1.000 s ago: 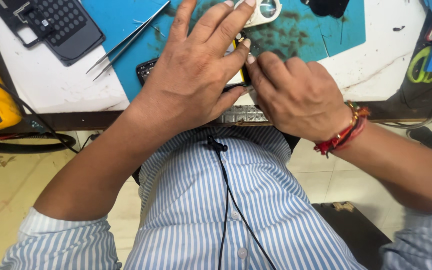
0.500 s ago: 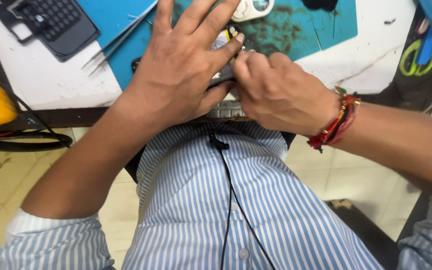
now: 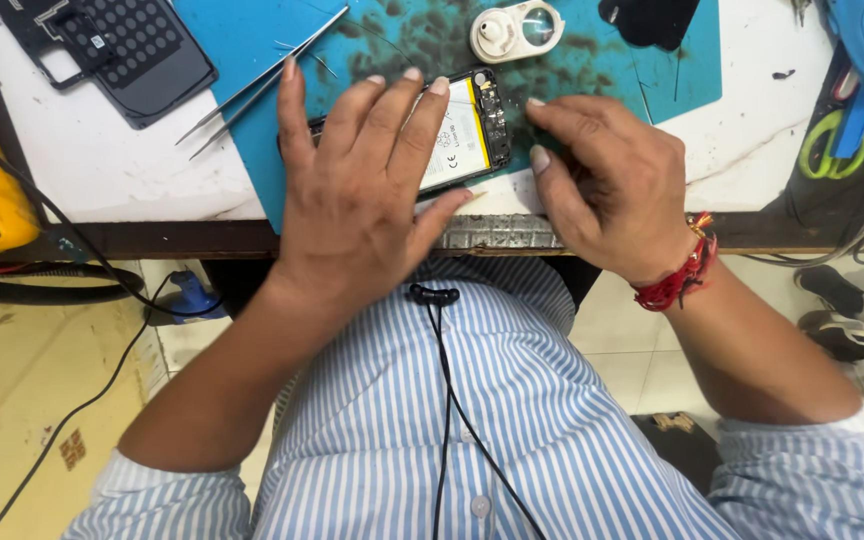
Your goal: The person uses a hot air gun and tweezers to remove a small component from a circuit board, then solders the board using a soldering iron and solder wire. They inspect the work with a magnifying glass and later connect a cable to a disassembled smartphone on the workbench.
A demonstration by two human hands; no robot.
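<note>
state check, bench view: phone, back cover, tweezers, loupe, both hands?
opened phone: back off, battery exposed, flat on blue mat
back cover: removed, lying apart, upper left
tweezers: lying loose, unheld
loupe: resting on mat
left hand: flat, pressing on phone
right hand: fingertips at the phone's right end, nothing visibly gripped

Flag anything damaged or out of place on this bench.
The phone under the left hand lies open, back off, battery bared. Its black cover sits apart at top left. The blue mat is scuffed dark.
</note>
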